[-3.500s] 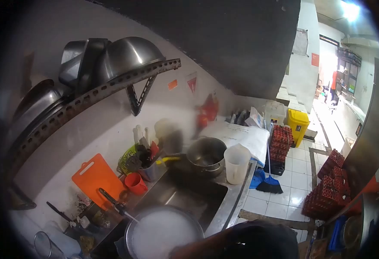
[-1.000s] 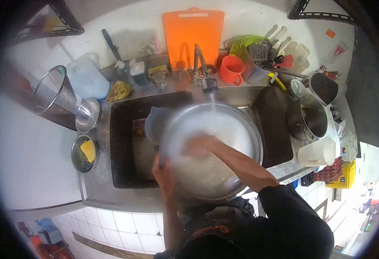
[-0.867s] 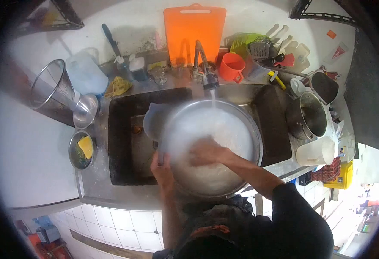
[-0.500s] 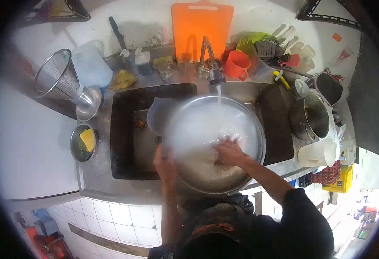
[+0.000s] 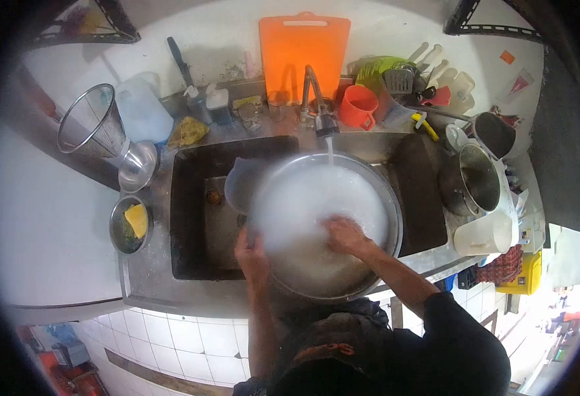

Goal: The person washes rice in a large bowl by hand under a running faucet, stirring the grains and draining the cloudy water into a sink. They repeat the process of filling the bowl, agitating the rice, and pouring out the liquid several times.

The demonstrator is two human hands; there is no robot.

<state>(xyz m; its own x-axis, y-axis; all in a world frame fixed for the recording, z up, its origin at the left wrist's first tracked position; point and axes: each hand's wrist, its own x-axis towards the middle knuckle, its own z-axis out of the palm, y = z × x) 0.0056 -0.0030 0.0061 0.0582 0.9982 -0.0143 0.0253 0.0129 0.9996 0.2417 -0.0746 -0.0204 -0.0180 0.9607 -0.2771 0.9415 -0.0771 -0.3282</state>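
Note:
A large round metal basin (image 5: 395,221) rests over the right part of the double sink, with whitish cloudy water (image 5: 303,231) in it. Water runs into it from the faucet (image 5: 326,124). My left hand (image 5: 253,256) grips the basin's left rim, its fingers partly blurred. Inside the basin, my right hand (image 5: 346,235) is at the water near the middle; its fingertips are under or at the surface, and whether they hold anything is hidden. A translucent plastic container (image 5: 242,185) sits in the left sink beside the basin.
On the left counter are a small bowl with a yellow sponge (image 5: 135,220), a metal bowl (image 5: 138,166) and a strainer (image 5: 92,125). Behind the faucet stand an orange board (image 5: 303,56) and a red mug (image 5: 358,107). At right are a pot (image 5: 469,179) and a white container (image 5: 483,233).
My right hand has shifted slightly left in the basin, with its fingers lower in the water. My left hand stays at the rim. The view has shifted a little.

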